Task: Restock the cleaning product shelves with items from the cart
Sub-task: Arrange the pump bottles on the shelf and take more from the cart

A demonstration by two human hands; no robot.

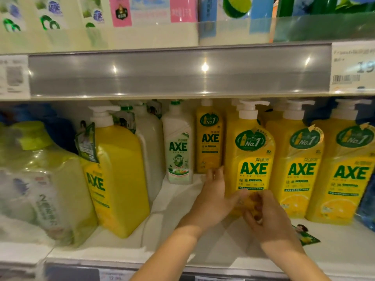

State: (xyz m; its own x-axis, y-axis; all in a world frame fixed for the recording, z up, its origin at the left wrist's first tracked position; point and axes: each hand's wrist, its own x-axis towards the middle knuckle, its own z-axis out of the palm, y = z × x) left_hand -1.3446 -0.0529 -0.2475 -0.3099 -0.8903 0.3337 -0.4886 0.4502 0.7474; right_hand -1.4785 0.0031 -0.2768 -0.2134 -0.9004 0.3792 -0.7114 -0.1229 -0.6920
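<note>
Wrapped low round the yellow AXE bottle (251, 157), our left hand (215, 193) and right hand (269, 220) clasp it. It stands on the shelf (178, 211).

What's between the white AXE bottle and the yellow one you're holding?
Head view: a yellow AXE bottle further back, and the left hand gripping the held bottle.

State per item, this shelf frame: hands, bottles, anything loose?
held yellow AXE bottle: upright, gripped by both hands
left hand: wraps the bottle's left side
right hand: fingers curled on its lower front
white AXE bottle: upright, set back, untouched
green sachet: lying flat on shelf
</note>
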